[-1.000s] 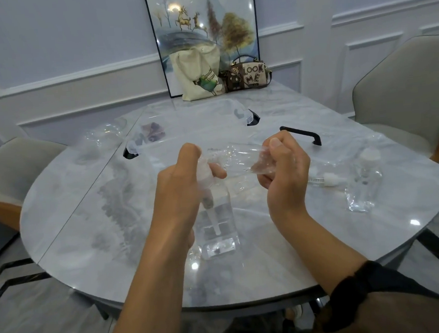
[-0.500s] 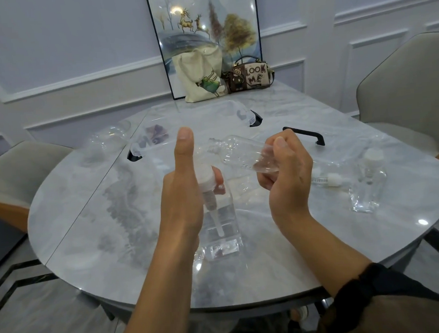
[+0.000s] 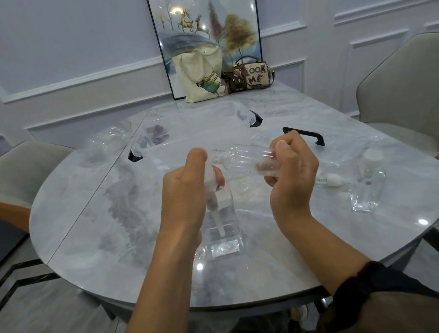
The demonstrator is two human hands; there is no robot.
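A clear square pump bottle (image 3: 224, 233) stands on the marble table (image 3: 87, 227) in front of me. My left hand (image 3: 184, 197) grips its white pump head, the thumb raised above it. My right hand (image 3: 290, 177) holds a small clear ribbed bottle (image 3: 241, 159) lying sideways, its open neck pointing left at the pump's nozzle. The pump's dip tube shows through the square bottle's wall.
Another clear bottle with a white cap (image 3: 367, 182) and a loose white pump part (image 3: 330, 180) lie at the right. A clear storage box with black handles (image 3: 192, 126) sits behind; a clear bottle (image 3: 107, 140) lies far left. Two bags (image 3: 248, 77) lean on a framed picture. Chairs flank the table.
My left thumb lifted straight up off the pump head half a second ago and has now lowered part way again. The right hand keeps the small bottle at the nozzle.
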